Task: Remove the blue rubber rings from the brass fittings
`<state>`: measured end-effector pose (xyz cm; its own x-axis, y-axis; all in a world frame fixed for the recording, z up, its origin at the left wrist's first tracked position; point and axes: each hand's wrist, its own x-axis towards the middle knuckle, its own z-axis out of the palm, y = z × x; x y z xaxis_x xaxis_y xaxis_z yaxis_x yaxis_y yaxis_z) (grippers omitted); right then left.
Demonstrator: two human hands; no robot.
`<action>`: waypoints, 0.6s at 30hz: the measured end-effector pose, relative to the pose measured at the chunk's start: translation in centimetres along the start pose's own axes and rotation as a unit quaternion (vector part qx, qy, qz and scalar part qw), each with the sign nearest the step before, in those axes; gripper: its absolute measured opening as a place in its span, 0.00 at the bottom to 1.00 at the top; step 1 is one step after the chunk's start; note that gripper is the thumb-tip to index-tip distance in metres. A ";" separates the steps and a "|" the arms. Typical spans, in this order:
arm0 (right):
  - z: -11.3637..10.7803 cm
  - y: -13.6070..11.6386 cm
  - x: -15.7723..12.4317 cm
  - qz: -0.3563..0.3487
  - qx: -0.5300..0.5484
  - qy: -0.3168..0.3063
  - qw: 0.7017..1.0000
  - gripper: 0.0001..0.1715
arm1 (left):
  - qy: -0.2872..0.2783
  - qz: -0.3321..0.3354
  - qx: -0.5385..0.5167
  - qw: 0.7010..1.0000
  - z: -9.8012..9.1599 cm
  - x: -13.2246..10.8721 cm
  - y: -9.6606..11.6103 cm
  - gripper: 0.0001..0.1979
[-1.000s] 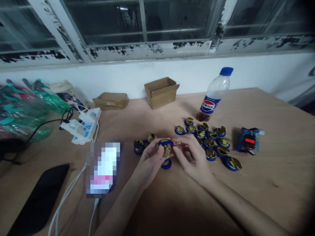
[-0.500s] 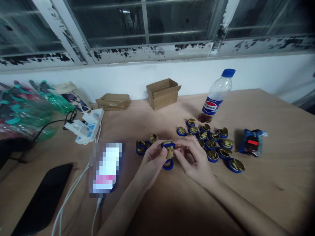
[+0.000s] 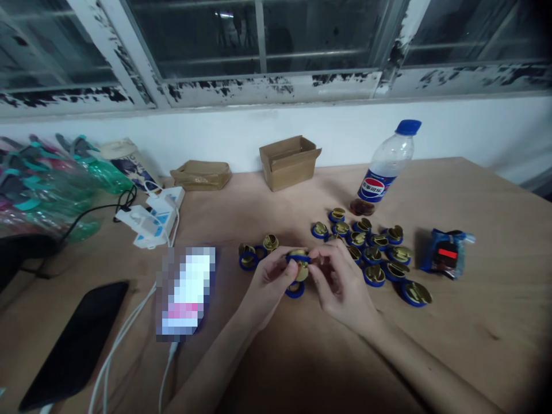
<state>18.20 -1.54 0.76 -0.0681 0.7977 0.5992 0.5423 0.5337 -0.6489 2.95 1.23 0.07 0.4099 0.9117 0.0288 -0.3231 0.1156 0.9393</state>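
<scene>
Between my two hands is a gold-coloured round metal piece with a blue ring (image 3: 302,271) around it, raised above the table. My left hand (image 3: 266,283) is closed on its left side, the thumb pressing on the front. My right hand (image 3: 343,283) is closed too, thumb and forefinger pinching at its right edge; the fingertips partly hide the contact. Just under the held piece, a loose blue ring (image 3: 295,292) lies on the table. Left of it are a gold piece (image 3: 271,242) and another blue ring with gold metal (image 3: 247,259). Several blue-ringed gold pieces (image 3: 373,255) stand right of my hands.
A cola bottle (image 3: 379,172) stands behind the pieces, with a small blue packet (image 3: 446,253) to the right. Cardboard boxes (image 3: 291,167) sit by the wall. At left are a lit phone (image 3: 187,293), a dark phone (image 3: 75,345), cables and a power strip (image 3: 157,218).
The view has shifted slightly, so most things sit a little further right. Both hands keep hold of the blue-ringed gold piece, which has tilted a little.
</scene>
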 end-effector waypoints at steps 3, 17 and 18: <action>0.0 0.1 -0.1 0.003 -0.007 -0.001 1.000 0.08 | 0.001 0.002 0.012 1.000 0.0 -0.1 0.0 0.13; 0.8 0.5 -0.3 0.095 0.066 -0.012 0.993 0.07 | 0.094 -0.020 -0.043 0.994 0.9 0.1 0.4 0.14; 0.8 0.5 -0.3 0.092 0.061 -0.013 0.994 0.06 | 0.094 -0.015 -0.029 0.995 0.9 0.1 0.4 0.13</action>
<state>17.83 -1.34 -0.10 0.0010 0.8908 0.4544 0.4413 0.4074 -0.7996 3.61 1.01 0.77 0.2556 0.9644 -0.0676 -0.3641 0.1608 0.9174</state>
